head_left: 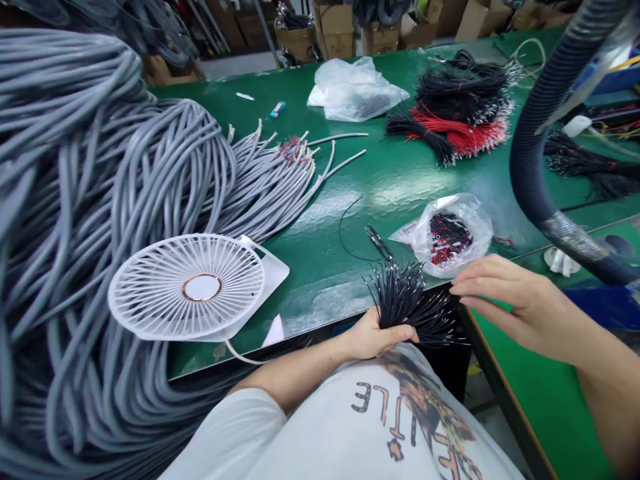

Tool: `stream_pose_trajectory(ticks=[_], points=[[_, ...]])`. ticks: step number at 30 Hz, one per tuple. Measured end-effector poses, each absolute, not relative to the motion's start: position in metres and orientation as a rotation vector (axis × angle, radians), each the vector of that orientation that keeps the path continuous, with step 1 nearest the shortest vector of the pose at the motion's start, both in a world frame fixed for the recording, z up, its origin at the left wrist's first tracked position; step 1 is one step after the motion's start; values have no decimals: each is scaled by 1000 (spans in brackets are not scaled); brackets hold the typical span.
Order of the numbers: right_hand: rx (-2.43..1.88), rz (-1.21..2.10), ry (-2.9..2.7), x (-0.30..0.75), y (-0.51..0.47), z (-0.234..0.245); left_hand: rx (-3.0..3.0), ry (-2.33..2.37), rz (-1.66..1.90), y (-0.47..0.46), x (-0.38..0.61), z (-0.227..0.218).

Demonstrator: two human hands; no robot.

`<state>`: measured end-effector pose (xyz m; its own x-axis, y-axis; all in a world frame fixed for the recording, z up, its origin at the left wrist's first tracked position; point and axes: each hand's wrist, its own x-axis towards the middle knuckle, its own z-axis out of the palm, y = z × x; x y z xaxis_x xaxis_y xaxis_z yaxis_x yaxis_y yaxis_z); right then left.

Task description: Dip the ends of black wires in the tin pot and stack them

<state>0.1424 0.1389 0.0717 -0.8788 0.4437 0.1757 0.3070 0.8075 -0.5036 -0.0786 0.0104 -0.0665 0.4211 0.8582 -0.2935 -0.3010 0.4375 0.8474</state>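
My left hand (379,335) is closed around a thick bundle of black wires (413,300) at the table's near edge, in front of my shirt. The wire ends fan out upward and to the right, with pale or shiny tips. Just right of the bundle hovers my right hand (520,303), its fingers stretched out toward the wire tips; I see nothing held in it. Close behind the bundle lie small dark pliers or snips (379,243). A clear plastic bag (477,223) with small black and red pieces sits beyond my right fingertips.
Grey cables (120,167) are heaped across the left side. A white fan (185,288) lies near the front edge. Farther back are a plastic bag (356,90) and bundles of black and red wires (457,130). A dark flexible hose (533,153) arches down at right.
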Motion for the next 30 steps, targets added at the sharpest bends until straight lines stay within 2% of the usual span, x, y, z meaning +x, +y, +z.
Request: stream_pose_trajectory(ticks=[9, 18, 21, 26, 28, 30], points=[[-772, 801, -2848, 174, 118, 59, 1059, 792, 793, 17, -57, -57], [-944, 1350, -2894, 165, 128, 56, 1108, 802, 708, 18, -54, -55], [-894, 1222, -2859, 160, 136, 52, 1095, 857, 767, 17, -54, -55], [-1018, 682, -2699, 143, 166, 55, 984, 945, 867, 13, -57, -57], [-1057, 741, -2625, 136, 176, 58, 968, 955, 866, 13, -60, -56], [-1015, 1002, -2655, 131, 182, 60, 965, 956, 868, 13, -63, -55]])
